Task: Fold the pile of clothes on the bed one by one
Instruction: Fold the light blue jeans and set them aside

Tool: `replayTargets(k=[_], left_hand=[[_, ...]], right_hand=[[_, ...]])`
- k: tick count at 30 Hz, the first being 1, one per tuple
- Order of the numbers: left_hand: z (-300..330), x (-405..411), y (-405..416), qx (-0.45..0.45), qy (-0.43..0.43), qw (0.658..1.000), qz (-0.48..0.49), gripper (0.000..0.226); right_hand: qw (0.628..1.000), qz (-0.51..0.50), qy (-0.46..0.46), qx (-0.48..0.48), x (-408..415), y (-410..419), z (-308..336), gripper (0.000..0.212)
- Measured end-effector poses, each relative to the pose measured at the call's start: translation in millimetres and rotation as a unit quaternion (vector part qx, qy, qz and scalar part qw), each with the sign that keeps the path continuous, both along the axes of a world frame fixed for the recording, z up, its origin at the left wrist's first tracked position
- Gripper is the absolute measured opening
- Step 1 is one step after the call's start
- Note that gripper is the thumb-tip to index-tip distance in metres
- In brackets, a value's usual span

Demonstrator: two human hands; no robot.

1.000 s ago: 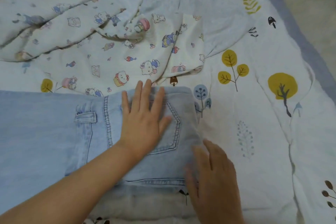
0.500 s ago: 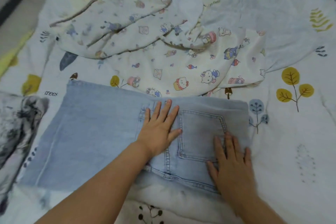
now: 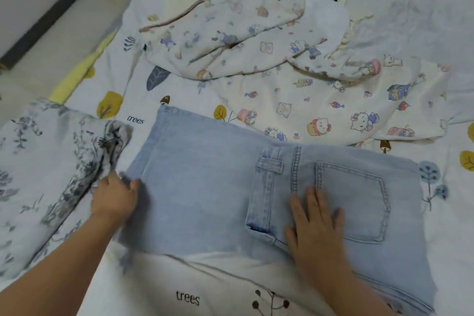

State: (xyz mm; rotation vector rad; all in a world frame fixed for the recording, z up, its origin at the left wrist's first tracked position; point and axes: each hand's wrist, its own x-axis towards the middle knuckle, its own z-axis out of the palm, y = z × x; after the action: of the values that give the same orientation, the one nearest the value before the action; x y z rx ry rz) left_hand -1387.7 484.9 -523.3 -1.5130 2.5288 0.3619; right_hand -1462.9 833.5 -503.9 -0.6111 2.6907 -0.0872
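We have the jeans [image 3: 256,200] half folded on the bed [image 3: 436,251]: right hand [image 3: 316,228] flat on them, left hand [image 3: 114,199] pinching their left edge. Beyond the jeans, the cartoon-print clothes [image 3: 295,79] wait unfolded.

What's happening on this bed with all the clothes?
A person is folding laundry. Light blue jeans lie flat on the bed sheet. The right hand presses flat beside the back pocket, while the left hand is at the jeans' left edge. A cartoon-print garment lies rumpled beyond, and a grey floral cloth sits at the left.
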Motion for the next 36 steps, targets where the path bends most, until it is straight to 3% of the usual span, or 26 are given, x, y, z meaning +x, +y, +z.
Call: replayTargets(k=[4,7,12,18,21,25,29,32,34,36], left_hand=[[2.3,2.1,-24.5,0.076,0.009,0.997,0.008,0.029],[4.4,2.4,-30.8,0.14,0.004,0.99,0.002,0.036],[34.5,-3.6,-24.7,0.266,0.11,0.957,0.016,0.021],[112.9,-42.9,38.1,0.245,0.197,0.94,-0.129,0.024],[143.7,-64.3,100.7,0.214,0.208,0.921,-0.249,0.017],[137.5,-82.6,191.0,0.25,0.213,0.883,-0.335,0.017],[91.2,-91.8,269.8,0.268,0.191,0.888,-0.32,0.014],[51.5,-81.7,314.9,0.272,0.117,0.887,-0.355,0.029],[33.0,-69.1,331.6,0.278,0.029,0.855,-0.436,0.043],[29.3,-61.1,333.8,0.273,0.014,0.829,-0.488,0.046]], right_hand=[[1.0,0.001,-0.01,0.023,0.9,-7.2,-7.4,0.056],[0.999,0.003,-0.012,0.04,0.3,-9.1,-7.5,0.057],[0.999,0.004,-0.004,0.04,-4.3,-7.8,-8.2,0.053],[0.997,0.045,-0.052,0.018,-13.7,17.3,-9.8,0.056],[0.997,0.035,-0.06,-0.031,-18.9,32.2,4.6,0.054],[0.984,-0.068,-0.078,-0.148,-25.9,60.0,22.6,0.049],[0.951,-0.178,-0.068,-0.245,-37.3,91.5,30.5,0.038],[0.906,-0.283,-0.101,-0.297,-45.0,107.5,29.6,0.032],[0.883,-0.331,-0.139,-0.301,-49.0,108.1,23.2,0.029],[0.863,-0.354,-0.191,-0.305,-51.8,97.5,15.0,0.025]])
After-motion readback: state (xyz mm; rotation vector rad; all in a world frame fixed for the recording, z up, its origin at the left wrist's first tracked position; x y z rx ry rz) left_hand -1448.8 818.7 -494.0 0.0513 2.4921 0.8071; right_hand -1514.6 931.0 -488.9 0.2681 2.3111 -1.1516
